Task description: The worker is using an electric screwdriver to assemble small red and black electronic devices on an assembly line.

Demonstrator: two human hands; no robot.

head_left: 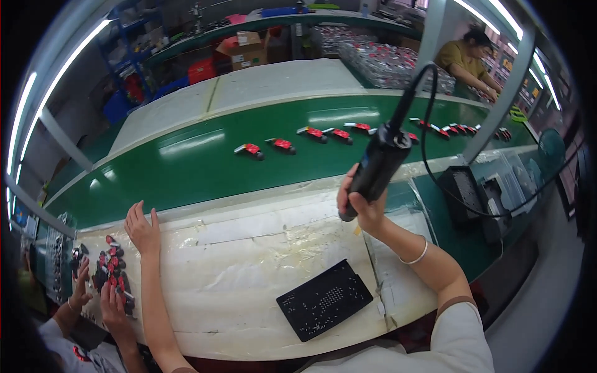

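At centre frame the right hand is clamped around the lower barrel of a black electric screwdriver, probably rigid, fairly heavy and cable-tethered. The left hand lies open, fingers spread, on the counter.

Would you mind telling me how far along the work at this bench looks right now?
Done: red-and-black parts ride the green conveyor. In hand: the right hand grips a black corded power tool; the left hand rests flat beside a pile of red-and-black pieces. Left: that pile.
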